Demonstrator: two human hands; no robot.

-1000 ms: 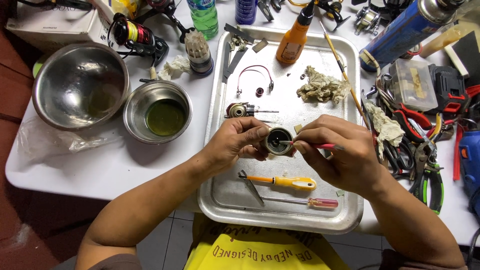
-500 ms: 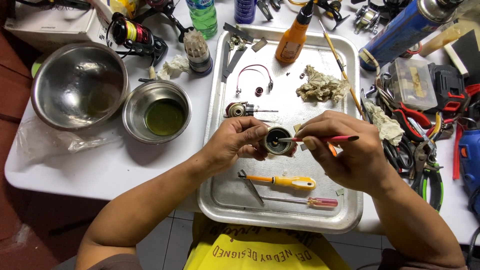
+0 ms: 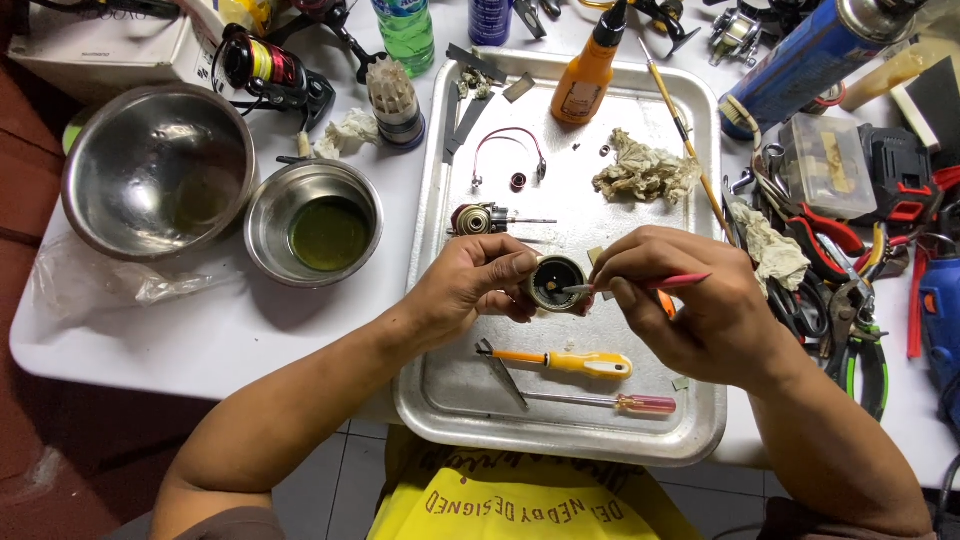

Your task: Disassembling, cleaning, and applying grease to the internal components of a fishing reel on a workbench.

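Observation:
My left hand (image 3: 470,285) grips a small round metal part (image 3: 556,281), a dark cup with a brass centre, above the steel tray (image 3: 440,400). My right hand (image 3: 680,300) holds a thin red-handled tool (image 3: 650,285) like a pen, its pale tip inside the round part. On the tray just below my hands lie an orange-handled screwdriver (image 3: 570,362) and a slim screwdriver with a clear red handle (image 3: 620,403). A small geared metal piece (image 3: 480,219) rests on the tray beyond my left hand.
Two steel bowls stand left of the tray: a large one (image 3: 155,170) and a smaller one (image 3: 313,222) holding greenish liquid. An orange squeeze bottle (image 3: 588,72), a crumpled rag (image 3: 643,168) and a bent wire (image 3: 508,150) lie on the tray's far half. Pliers and tools (image 3: 840,290) crowd the right.
My right hand has turned the red tool so its handle points right and its tip stays in the round part. My left hand holds the part in the same place.

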